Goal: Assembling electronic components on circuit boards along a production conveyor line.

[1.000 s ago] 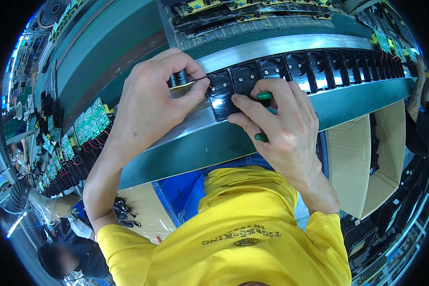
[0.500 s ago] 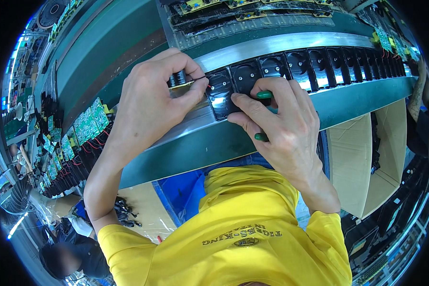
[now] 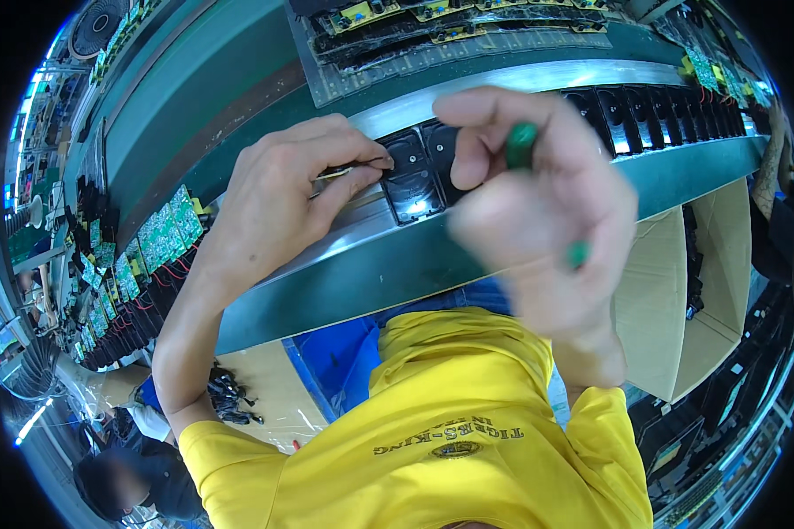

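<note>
My left hand [image 3: 295, 185] is closed in a pinch at the near left end of a row of black plastic housings [image 3: 415, 189]. Thumb and forefinger grip thin wires from a small circuit board [image 3: 333, 174], of which only a pale edge shows under the fingers. My right hand [image 3: 547, 203], smeared by motion, is raised above the row. A green-handled tool [image 3: 521, 145] lies within its grasp; both green grip ends show, but its working end is hidden. Small round metal pins sit inside the nearest housings.
The housings stand on a metal rail [image 3: 362, 216] along a green bench [image 3: 353, 278]. Stacked boards on a ribbed tray [image 3: 370, 75] lie behind. Green circuit boards [image 3: 168, 225] with red wires are at left, an open cardboard box [image 3: 657, 300] at right. Another person [image 3: 146, 476] is at lower left.
My right hand has lifted away from the nearest housings and moved right with the green-handled tool. The left hand stays near the same spot, its wrist slightly lower and the board more covered.
</note>
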Motion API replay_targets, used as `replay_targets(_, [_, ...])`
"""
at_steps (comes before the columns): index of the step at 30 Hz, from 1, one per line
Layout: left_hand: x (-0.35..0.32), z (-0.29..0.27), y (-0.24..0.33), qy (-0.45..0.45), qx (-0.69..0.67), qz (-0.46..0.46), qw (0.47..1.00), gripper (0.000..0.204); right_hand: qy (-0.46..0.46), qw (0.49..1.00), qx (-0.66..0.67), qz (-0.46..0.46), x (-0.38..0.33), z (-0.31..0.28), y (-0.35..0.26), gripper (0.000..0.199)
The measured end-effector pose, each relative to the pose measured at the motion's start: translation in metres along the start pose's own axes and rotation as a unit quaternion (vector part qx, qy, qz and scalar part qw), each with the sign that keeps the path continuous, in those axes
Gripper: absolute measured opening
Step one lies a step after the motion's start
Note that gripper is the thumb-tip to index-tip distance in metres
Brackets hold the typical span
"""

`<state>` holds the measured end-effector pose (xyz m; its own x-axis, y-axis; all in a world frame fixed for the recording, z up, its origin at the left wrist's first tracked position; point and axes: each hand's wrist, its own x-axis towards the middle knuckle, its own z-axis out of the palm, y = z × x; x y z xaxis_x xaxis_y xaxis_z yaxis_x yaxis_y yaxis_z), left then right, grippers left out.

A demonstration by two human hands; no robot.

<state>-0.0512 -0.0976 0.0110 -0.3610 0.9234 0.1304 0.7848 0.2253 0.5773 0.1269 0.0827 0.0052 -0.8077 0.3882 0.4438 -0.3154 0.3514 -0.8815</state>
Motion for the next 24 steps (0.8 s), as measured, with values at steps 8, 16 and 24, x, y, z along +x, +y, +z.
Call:
replay_targets(8, [0.006,-0.004,-0.010,-0.002,0.169,0.152,0.974,0.008,0.108,0.906,0.399,0.093,0.050,0.048,0.033,0.044])
replay_targets(16, [0.004,0.003,-0.018,0.018,0.161,0.176,0.971,0.017,0.040,0.888,0.457,0.039,0.054,0.053,0.057,0.037])
replay_targets(24, [0.002,0.003,-0.005,0.047,0.183,0.165,0.968,0.007,0.064,0.940,0.333,0.038,0.052,0.063,0.045,0.033])
